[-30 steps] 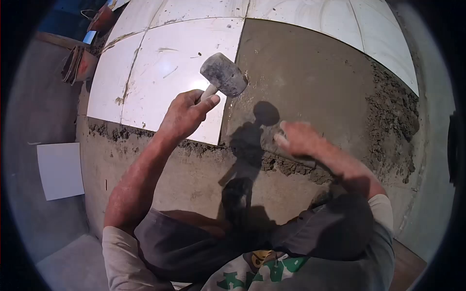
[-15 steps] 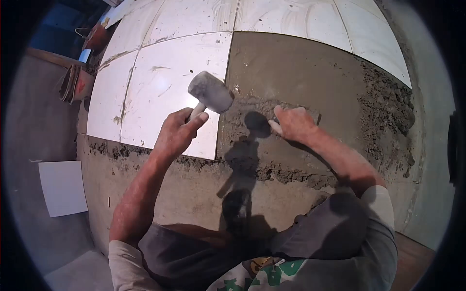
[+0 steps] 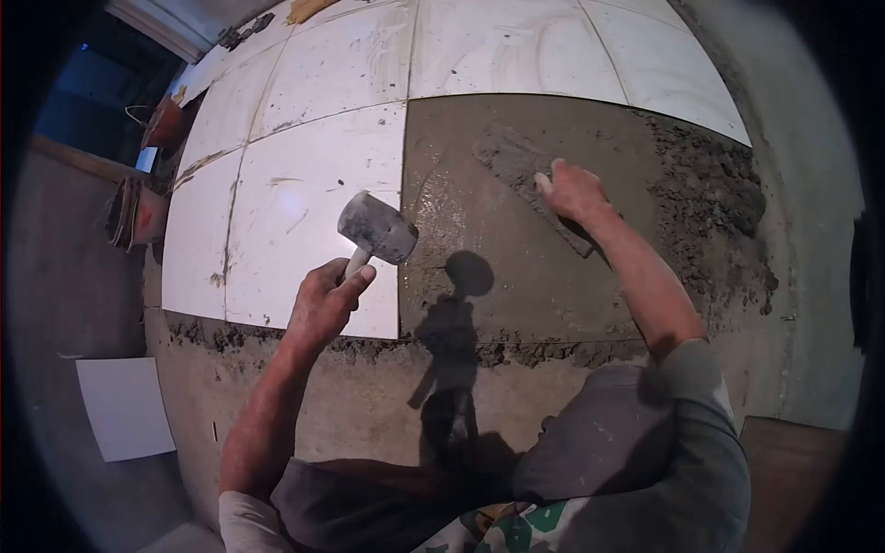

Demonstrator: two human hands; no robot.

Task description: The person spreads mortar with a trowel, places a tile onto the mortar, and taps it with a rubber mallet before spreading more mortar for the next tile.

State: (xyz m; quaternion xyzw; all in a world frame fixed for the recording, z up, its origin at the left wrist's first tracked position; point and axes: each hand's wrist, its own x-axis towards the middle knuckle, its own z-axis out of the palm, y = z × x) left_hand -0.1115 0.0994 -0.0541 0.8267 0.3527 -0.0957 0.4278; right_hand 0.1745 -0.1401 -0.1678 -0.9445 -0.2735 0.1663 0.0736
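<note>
My left hand [image 3: 324, 302] is wrapped round the handle of a rubber mallet [image 3: 378, 228], whose grey head hangs over a white tile [image 3: 304, 203]. To the right, my right hand [image 3: 573, 194] grips the handle of a mortar-covered trowel [image 3: 527, 175]. The trowel's long blade lies slanted on the smooth wet mortar [image 3: 516, 286], from upper left to lower right. The mortar borders the laid tiles on its left and far sides.
Rough mortar [image 3: 714, 184] is heaped at the right by the wall. Buckets [image 3: 147, 217] stand at the left. A loose white tile piece [image 3: 126, 408] leans at the lower left. A brown board [image 3: 793, 470] lies lower right.
My right hand and the trowel have moved farther out over the mortar, and the blade is now turned diagonally. The mallet stays in my left hand. The view has shifted.
</note>
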